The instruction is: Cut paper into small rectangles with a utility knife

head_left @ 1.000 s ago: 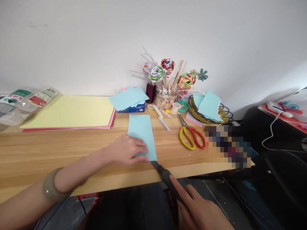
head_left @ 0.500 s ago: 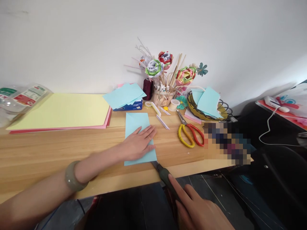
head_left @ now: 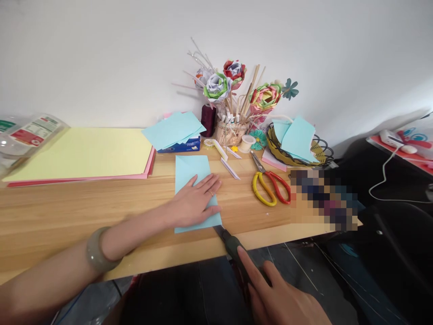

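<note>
A light blue paper [head_left: 189,169] lies on the wooden table [head_left: 84,203]. My left hand [head_left: 196,201] rests on it with palm down and fingers stretched out. By the paper's lower right corner is the blade of a dark green knife [head_left: 233,246]. My right hand [head_left: 280,289] is wrapped round the knife's handle, its index finger lying along the top. The blade's tip touches or lies just under the paper's near edge; which of the two I cannot tell.
Scissors [head_left: 269,187] with yellow and red handles lie right of the paper. Behind stand paper flowers in a pot [head_left: 232,132], a blue box [head_left: 182,145] and a basket [head_left: 274,146]. Yellow sheets [head_left: 84,153] and a plastic bottle [head_left: 34,135] are at the left.
The view has shifted slightly, so the things at the back appear a little higher. Both hands and the knife keep nearly the same place at the paper.
</note>
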The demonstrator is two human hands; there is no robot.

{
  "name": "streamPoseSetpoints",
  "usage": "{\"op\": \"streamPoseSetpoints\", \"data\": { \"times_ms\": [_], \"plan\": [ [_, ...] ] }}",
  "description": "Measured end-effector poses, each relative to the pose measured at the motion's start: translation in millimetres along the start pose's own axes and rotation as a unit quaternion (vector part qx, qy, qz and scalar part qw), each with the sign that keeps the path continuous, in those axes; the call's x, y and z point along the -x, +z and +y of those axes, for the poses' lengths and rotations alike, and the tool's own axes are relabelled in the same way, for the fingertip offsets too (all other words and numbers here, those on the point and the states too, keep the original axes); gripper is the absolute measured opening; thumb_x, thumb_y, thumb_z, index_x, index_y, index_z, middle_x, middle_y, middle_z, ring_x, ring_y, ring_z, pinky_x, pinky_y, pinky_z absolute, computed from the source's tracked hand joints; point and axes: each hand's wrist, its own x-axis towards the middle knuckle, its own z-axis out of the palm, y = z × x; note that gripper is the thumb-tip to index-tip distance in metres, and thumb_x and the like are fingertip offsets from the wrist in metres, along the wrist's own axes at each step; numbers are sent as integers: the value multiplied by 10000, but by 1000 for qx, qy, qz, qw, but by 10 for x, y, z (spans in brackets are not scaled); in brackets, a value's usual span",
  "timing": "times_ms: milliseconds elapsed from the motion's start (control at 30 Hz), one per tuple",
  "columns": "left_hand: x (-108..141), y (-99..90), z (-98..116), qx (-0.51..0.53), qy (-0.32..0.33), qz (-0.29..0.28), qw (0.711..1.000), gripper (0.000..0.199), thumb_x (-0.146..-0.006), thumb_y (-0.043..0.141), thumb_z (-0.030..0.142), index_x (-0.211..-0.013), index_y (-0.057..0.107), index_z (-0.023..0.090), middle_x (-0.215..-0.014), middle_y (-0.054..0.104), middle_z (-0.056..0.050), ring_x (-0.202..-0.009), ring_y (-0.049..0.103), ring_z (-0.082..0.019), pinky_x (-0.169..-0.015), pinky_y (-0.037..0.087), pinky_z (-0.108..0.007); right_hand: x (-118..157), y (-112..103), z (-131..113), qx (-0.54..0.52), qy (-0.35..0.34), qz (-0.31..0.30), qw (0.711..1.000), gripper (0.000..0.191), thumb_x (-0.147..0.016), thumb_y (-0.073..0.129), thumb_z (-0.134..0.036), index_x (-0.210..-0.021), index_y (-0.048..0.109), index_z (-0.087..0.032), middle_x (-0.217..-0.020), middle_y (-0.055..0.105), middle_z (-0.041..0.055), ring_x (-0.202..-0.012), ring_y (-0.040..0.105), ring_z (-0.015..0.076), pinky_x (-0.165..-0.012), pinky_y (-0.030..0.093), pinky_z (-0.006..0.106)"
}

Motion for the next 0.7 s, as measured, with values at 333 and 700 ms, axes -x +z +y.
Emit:
{"op": "streamPoseSetpoints", "data": {
  "times_ms": [333, 700],
  "plan": [
    [7, -5, -4, -1, 6, 2, 1000, 738, -926, 152, 599, -1455, 112, 86, -1525, 21, -87, -1414, 36, -221, -1123, 94, -490, -5, -40, 15, -17, 4, -12, 1000, 588, -782, 491, -164, -1353, 350, -152, -723, 588, -49, -295, 504, 71, -249, 328, 195],
    [2, 20, -6, -1, 8, 8, 1000, 733, -925, 142, 599, -1456, 122, 94, -1527, 35, -92, -1413, 36, -219, -1125, 85, -479, 14, 1, 26, 12, 11, -1, 1000, 576, -776, 485, -184, -1342, 379, -179, -744, 601, -32, -288, 497, 75, -237, 319, 196]
  ]
}}
